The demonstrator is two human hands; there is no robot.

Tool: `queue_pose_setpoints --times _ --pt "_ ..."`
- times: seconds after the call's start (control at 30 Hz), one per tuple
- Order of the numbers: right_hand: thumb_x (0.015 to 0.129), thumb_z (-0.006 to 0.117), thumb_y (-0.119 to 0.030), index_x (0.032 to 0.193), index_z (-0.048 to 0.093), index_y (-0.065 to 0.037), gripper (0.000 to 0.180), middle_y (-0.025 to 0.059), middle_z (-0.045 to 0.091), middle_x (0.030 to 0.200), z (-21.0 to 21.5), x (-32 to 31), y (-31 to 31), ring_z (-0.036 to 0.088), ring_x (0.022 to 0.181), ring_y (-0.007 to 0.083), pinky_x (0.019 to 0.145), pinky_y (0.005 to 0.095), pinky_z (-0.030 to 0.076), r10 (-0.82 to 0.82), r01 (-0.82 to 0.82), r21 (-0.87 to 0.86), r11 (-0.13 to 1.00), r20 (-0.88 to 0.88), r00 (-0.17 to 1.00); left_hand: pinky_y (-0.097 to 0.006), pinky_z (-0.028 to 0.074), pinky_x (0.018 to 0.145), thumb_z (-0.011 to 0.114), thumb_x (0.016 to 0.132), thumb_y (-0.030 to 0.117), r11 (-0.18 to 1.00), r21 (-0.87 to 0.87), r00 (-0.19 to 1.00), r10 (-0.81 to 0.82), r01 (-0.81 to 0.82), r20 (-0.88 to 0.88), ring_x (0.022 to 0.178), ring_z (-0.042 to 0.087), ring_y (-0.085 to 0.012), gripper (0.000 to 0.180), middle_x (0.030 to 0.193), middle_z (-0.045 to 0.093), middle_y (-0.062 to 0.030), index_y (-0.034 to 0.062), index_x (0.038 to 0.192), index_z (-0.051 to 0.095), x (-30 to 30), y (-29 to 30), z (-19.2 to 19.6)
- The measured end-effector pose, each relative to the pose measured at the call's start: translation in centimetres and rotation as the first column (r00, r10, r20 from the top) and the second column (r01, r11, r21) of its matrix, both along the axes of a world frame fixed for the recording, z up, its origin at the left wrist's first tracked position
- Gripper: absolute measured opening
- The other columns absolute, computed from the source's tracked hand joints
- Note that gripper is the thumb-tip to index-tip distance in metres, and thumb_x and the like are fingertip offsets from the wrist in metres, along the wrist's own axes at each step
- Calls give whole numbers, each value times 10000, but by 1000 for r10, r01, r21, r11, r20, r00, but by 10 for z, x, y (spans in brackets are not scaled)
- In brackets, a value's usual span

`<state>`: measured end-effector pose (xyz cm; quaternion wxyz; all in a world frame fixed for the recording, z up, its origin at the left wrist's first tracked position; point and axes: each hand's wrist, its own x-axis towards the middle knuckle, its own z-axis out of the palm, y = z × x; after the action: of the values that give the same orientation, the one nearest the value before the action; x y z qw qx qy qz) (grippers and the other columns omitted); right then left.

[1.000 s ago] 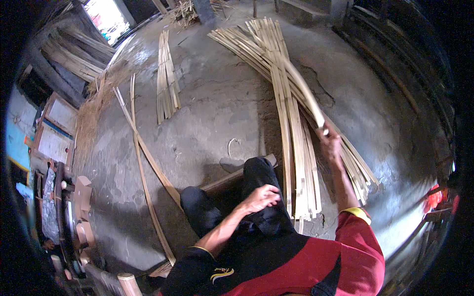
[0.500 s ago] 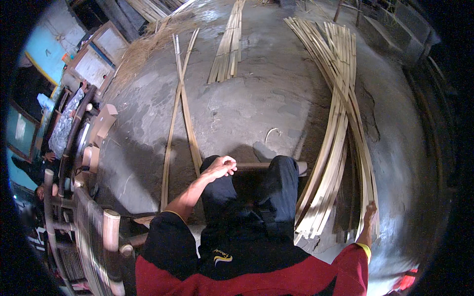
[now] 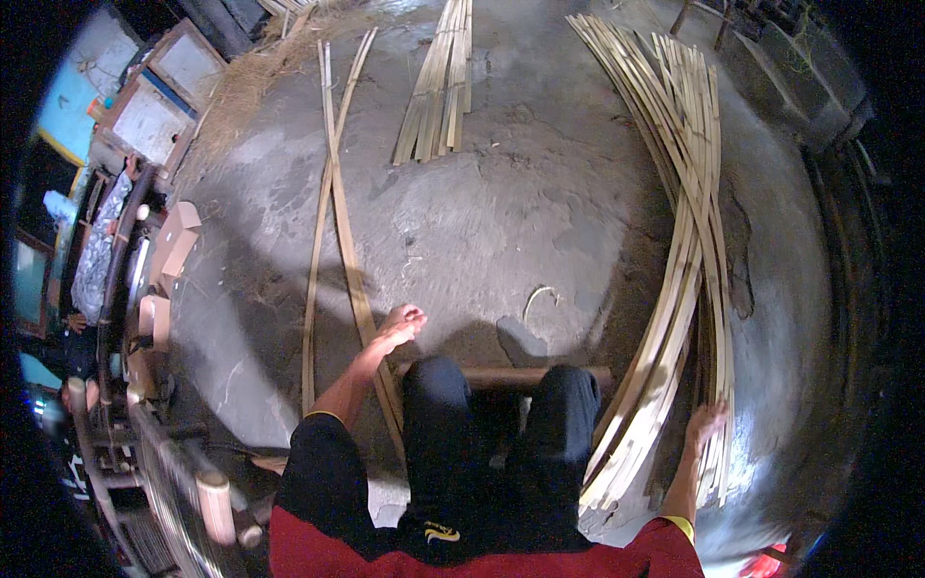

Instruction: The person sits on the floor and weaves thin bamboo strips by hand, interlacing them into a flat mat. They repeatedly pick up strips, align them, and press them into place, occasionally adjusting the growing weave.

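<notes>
My right hand (image 3: pixel 709 421) is down at the near end of a long bundle of bamboo strips (image 3: pixel 665 318), its fingers closed on strips along the bundle's outer edge. This bundle fans out and crosses over itself on the floor to my right. In front of my left knee, my left hand (image 3: pixel 401 326) hangs in the air with its fingers curled in. Whatever it holds, if anything, is too small to make out. Beside it lie two crossed bamboo strips (image 3: pixel 344 222), pale and narrow.
A bamboo pole (image 3: pixel 501 377) lies crosswise before my knees. Farther off, another bundle of strips (image 3: pixel 436 111) rests on the concrete floor (image 3: pixel 472 231) near a curled offcut (image 3: pixel 537 301). Bamboo furniture (image 3: pixel 145 453) and cardboard boxes (image 3: pixel 175 236) stand to the left.
My left hand has moved from over my left knee forward and left, toward the crossed strips. My right hand stays by the right bundle's near end. The whole view has shifted a little.
</notes>
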<state>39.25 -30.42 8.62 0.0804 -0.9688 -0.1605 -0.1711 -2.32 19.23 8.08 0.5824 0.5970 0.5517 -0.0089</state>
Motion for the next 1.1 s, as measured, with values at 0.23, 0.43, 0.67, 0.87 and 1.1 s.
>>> queue_pose_setpoints --times 0.23,0.43,0.67,0.87,1.1 --pt "708 549 -45 1126 434 -31 434 172 447 1100 -26 0 261 421 1035 308 884 352 344 671 -584 330 741 -353 652 -372 327 880 608 695 243 807 590 985 89 14 -146 1063 402 -319 526 1140 422 -218 -47 1086 406 35 146 -90" --pt "670 477 -67 1247 247 -30 623 219 188 1302 -88 -63 422 213 1199 352 955 444 243 513 -720 43 692 -731 450 -455 143 982 501 738 428 817 549 843 160 179 -513 1229 111 -345 772 1327 119 -210 -66 1243 190 63 153 -107" --pt "554 587 -120 1270 181 -42 826 229 -7 1335 -76 -104 453 70 1227 400 941 509 229 182 -708 -259 657 -857 482 -510 121 971 408 774 481 931 227 804 -103 285 -586 1255 17 -309 794 1357 -7 -173 -44 1277 90 60 161 -79" --pt "586 623 -254 1174 352 -41 682 184 245 1270 -93 -86 471 255 1171 343 888 441 336 -64 -767 -392 508 -905 420 -592 185 908 511 726 429 905 279 845 -142 322 -515 1259 -8 -293 845 1362 -39 -147 -22 1287 69 47 155 -71" --pt "705 538 -260 1001 528 -44 366 182 577 838 -49 -29 582 557 780 308 691 387 435 407 -850 65 522 -895 182 -627 196 878 560 690 408 898 322 880 -130 300 -457 1259 -28 -280 873 1367 -40 -119 -13 1287 81 43 151 -89"
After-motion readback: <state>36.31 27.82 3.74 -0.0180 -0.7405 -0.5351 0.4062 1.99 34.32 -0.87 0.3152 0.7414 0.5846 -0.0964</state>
